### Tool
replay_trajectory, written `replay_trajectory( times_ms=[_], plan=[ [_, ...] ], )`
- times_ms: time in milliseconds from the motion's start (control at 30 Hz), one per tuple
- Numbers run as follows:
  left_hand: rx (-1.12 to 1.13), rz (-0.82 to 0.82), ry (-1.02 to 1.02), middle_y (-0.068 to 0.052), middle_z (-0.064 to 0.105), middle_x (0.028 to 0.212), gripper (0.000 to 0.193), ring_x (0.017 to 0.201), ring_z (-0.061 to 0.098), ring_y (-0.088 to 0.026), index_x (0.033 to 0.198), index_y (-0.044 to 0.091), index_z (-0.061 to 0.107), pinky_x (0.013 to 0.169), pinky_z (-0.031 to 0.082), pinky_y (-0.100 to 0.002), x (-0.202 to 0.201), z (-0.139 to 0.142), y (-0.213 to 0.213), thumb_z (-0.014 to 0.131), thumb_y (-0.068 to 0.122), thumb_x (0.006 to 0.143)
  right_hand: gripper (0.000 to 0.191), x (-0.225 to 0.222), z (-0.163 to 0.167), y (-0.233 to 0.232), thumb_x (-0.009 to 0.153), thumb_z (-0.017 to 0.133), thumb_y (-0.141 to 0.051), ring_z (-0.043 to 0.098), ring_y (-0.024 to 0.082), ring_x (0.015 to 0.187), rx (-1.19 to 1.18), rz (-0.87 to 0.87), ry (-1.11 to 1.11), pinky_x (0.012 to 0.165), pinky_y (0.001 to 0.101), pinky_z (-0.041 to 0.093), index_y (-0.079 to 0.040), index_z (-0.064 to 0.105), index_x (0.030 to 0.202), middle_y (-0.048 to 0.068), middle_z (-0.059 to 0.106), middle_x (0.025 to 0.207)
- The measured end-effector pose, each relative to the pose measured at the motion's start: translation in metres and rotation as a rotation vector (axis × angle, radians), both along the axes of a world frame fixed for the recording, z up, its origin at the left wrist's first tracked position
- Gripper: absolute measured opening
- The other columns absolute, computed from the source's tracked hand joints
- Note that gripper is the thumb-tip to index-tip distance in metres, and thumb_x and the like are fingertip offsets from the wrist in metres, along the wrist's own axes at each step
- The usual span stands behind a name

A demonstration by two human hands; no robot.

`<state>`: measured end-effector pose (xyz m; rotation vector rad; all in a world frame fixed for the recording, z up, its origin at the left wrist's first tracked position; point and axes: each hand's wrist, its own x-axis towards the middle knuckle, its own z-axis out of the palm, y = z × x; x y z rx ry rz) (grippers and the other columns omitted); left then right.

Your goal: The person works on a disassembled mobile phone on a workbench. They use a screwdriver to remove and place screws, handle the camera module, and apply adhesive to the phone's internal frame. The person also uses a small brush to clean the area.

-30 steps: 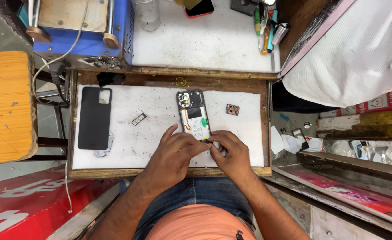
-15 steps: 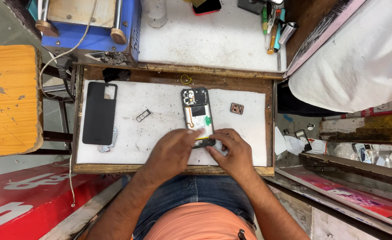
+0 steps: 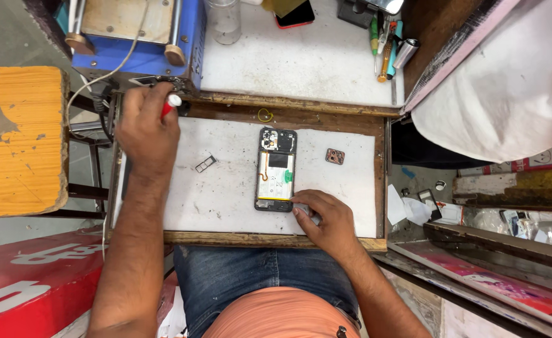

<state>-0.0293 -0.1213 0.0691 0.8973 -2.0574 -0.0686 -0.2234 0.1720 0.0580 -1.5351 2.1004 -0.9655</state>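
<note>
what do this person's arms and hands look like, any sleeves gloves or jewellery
Both arms are bare from the elbow down, with no sleeves showing. The left hand and right hand wear no gloves, and no rings, watch or bracelet show. Dark hair covers the forearms. Below them are an orange shirt and blue jeans.
</note>
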Motion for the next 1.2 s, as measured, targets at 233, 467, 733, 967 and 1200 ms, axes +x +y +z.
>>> replay_trajectory(
  times_ms=[233,467,733,967,1200],
  plan=[
    [-0.069,-0.004,0.028,-0.008,0.068,0.107,0.022,0.092,0.072,-0.026,0.113,0.006,0.074,0.078,0.060,-0.038,0.003,-0.013,-0.008,0.083,0.000,0.094,0.018,-0.001,0.002,0.000,0.091,0.075,-0.015,0.074,0.013,0.079,0.004,-0.016,-0.016,0.061,0.0250,0.060,-0.012,0.076,0.109,0.003,0.078,0.108],
    [0.051,0.034,0.030,-0.008,0.070,0.101,0.014,0.083,0.073,-0.024,0.107,0.006,0.075,0.068,0.059,-0.035,-0.005,-0.011,-0.012,0.080,0.000,0.095,0.016,0.000,0.001,-0.002,0.093,0.073,-0.017,0.073,0.011,0.074,0.053,-0.030,-0.011,0.059,0.0239,0.059,-0.012,0.076,0.108,0.002,0.079,0.106],
    [-0.053,0.077,-0.100,-0.007,0.066,0.098,0.017,0.077,0.069,-0.024,0.107,0.007,0.072,0.065,0.057,-0.037,-0.004,-0.005,-0.011,0.081,0.005,0.093,0.016,-0.001,0.000,-0.001,0.093,0.072,-0.016,0.074,0.011,0.079,0.006,-0.020,-0.007,0.058,0.0235,0.058,-0.012,0.076,0.108,0.003,0.078,0.105],
    [-0.069,0.041,-0.095,-0.009,0.065,0.101,0.019,0.078,0.069,-0.024,0.108,0.006,0.064,0.066,0.058,-0.037,-0.006,-0.014,-0.013,0.078,0.005,0.095,0.016,-0.002,0.000,0.000,0.093,0.073,-0.015,0.073,0.011,0.078,0.029,-0.025,-0.006,0.056,0.0243,0.057,-0.012,0.076,0.109,0.004,0.079,0.104],
    [0.436,-0.336,-0.407,-0.012,0.070,0.077,0.017,0.062,0.070,-0.030,0.106,0.006,0.065,0.061,0.060,-0.044,-0.022,-0.014,0.066,0.063,0.016,0.092,0.017,-0.001,0.001,-0.002,0.093,0.073,-0.014,0.074,0.011,0.078,-0.006,-0.047,-0.053,0.059,0.0239,0.057,-0.012,0.076,0.109,0.004,0.079,0.105]
  ],
)
